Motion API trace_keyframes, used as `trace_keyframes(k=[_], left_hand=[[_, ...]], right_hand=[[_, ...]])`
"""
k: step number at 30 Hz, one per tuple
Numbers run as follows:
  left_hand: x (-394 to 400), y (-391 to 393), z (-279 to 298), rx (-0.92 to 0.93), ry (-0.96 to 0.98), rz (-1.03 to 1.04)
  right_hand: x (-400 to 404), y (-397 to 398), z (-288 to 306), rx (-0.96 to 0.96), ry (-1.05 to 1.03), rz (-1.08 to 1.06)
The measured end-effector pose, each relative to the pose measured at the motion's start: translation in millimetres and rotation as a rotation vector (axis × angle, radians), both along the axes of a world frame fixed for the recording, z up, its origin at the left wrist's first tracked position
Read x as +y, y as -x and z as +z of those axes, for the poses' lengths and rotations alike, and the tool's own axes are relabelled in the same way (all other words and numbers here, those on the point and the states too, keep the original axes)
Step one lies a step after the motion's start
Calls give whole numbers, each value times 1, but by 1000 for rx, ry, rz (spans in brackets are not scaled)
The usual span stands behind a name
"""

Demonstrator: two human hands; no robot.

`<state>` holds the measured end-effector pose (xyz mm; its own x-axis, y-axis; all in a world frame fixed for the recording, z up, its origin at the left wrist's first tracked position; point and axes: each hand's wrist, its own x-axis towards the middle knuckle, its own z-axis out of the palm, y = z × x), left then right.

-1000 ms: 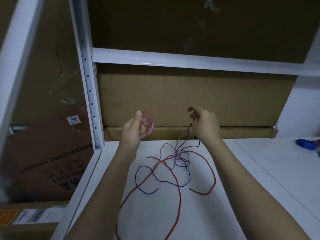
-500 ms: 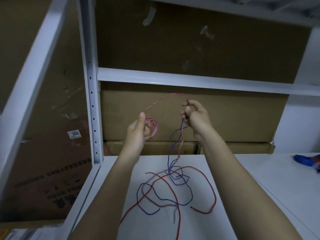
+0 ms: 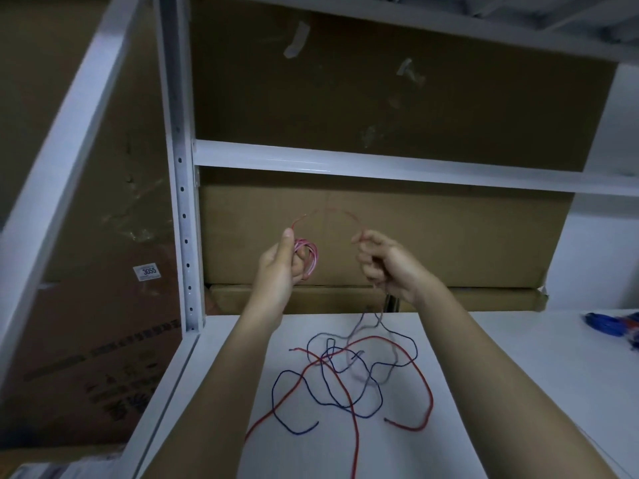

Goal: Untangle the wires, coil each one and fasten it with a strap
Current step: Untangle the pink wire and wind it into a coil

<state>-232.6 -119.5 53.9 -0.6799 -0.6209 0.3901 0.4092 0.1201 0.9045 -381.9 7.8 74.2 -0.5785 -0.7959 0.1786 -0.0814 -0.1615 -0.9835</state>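
Left hand: the left hand (image 3: 280, 267) is raised above the white table top (image 3: 518, 375) and grips a small coil of thin pink wire (image 3: 308, 257), with the thumb pressing on top of the loops.
Right hand: the right hand (image 3: 387, 267) is at the same height, well apart from the left one. Its fingers are curled and pinch the same pink wire, which makes an arch (image 3: 328, 212) from one hand to the other.
Free tail: below the right hand the rest of the pale wire (image 3: 377, 319) hangs down to the table and goes into the heap.
Heap on table: a thin red wire (image 3: 423, 385) and a thin blue wire (image 3: 276, 392) lie loose and cross each other several times, together with the pale tail. They are not coiled.
Step in hand: I judge that the pink wire is being wound, loop by loop, into the left hand; the coil is only partly made.
Next move: the right hand probably must bring the arch to the coil and then slide down the tail. The tail crosses the heap, so it may drag the other wires.
Strap: no strap can be seen near the hands.
Far right: a blue bundle (image 3: 605, 324) lies at the table edge; what it is I cannot tell.
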Motion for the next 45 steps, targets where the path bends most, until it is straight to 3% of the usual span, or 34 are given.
trace_keyframes(k=[2,4,8,12,16,19,22,25,30,34,40,45], left_hand=[[-1,-1,0,10,-10,6],[-1,-2,0,13,-20,-10],[1,-4,-2,67,-96,-109],[1,-6,-4,199,-210,-154],[-11,-7,-12,225,-186,-116],[-21,-2,-19,155,-155,-36],[-28,5,-33,-30,7,105],[-32,8,-54,-217,288,172],[-27,8,-83,-312,575,68],[-25,2,-98,-380,492,-142],[-5,-3,-97,-312,365,-261],[-2,-6,-95,-224,188,-386]], right_hand=[[3,2,-8,226,-295,-50],[2,4,-14,411,-382,-197],[-6,-1,-34,465,-146,-503],[-10,-19,-74,873,-313,-645],[-10,-45,-108,1206,-236,-654],[-9,-62,-122,1339,-123,-619],[-6,-70,-128,1433,-27,-607],[-2,-76,-131,1467,52,-593],[-2,-81,-127,1429,102,-567],[-2,-72,-119,1381,116,-630],[-10,-65,-113,1276,149,-705],[-11,-61,-109,876,156,-604]])
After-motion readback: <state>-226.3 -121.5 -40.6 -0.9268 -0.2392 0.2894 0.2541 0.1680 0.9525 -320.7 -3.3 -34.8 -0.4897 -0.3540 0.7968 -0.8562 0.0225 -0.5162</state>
